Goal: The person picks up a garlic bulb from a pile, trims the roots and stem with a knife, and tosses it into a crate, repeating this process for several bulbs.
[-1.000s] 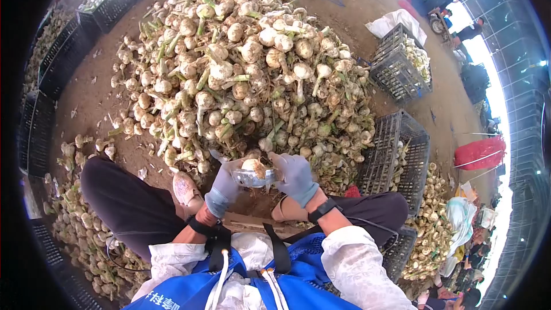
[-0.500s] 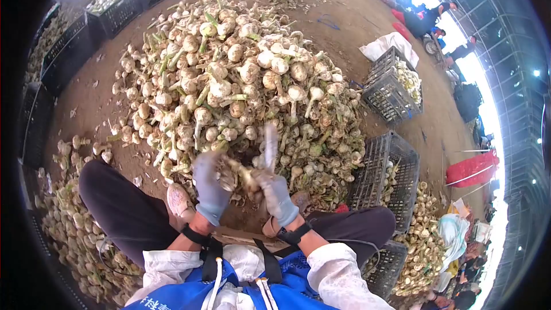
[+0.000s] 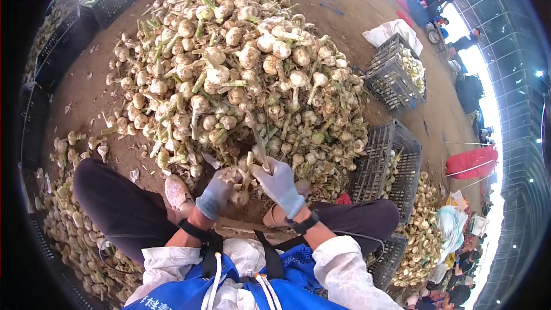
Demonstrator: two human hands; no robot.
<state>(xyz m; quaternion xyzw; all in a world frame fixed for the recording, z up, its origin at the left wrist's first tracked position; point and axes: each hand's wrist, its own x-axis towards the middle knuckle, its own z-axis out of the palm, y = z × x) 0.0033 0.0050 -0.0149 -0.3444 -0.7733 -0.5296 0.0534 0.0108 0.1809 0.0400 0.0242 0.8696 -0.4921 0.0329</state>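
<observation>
My left hand, in a grey glove, is closed round a garlic bulb with its stem upward, low in front of the large garlic heap. Just to its right my right hand, gloved too, is wrapped round the handle of a knife, whose blade points up and slightly left towards the heap. The stem of the bulb lies between the two hands, close to the knife. Part of the bulb is hidden by the left fingers.
Black crates stand right of the heap, one with garlic and another nearer. More crates line the left edge. Loose garlic lies beside my right knee. A red sack and several people are farther right.
The knife, held upright before, now leans left. Both hands are slightly lower and nearer each other, and the bulb now hangs below its stem between them. The view has shifted slightly.
</observation>
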